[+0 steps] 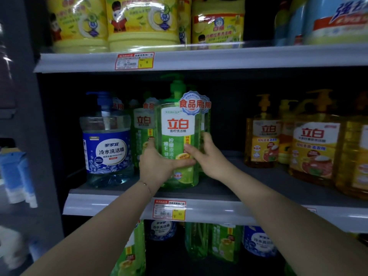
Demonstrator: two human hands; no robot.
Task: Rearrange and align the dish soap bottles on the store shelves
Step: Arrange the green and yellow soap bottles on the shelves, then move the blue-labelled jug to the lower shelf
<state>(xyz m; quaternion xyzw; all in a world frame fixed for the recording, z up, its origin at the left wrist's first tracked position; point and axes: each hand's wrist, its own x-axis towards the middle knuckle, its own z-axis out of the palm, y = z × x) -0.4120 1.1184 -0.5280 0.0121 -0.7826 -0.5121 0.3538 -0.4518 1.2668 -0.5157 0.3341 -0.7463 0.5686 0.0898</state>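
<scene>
Two hands (157, 166) (211, 158), one gripped green bottle (177, 124), two shelf rails (219, 58) (219, 211).

The green bottle (177, 136) gripped in your left hand (157, 166) and right hand (207, 158) is clear, glossy plastic, its label a smooth printed film. The blue bottle (107, 140) beside it is see-through plastic too, shiny on the shoulders. The amber bottles (314, 148) look the same: translucent, slick plastic. Up top, the yellow jugs (143, 26) are opaque plastic under a wrinkled, glaring film wrap. The shelf deck (219, 188) reads matt grey; its front rail (219, 56) is smooth and glossy. The price tag (169, 209) looks like paper. On your left wrist, a thin bracelet (145, 184) glints like metal.
</scene>
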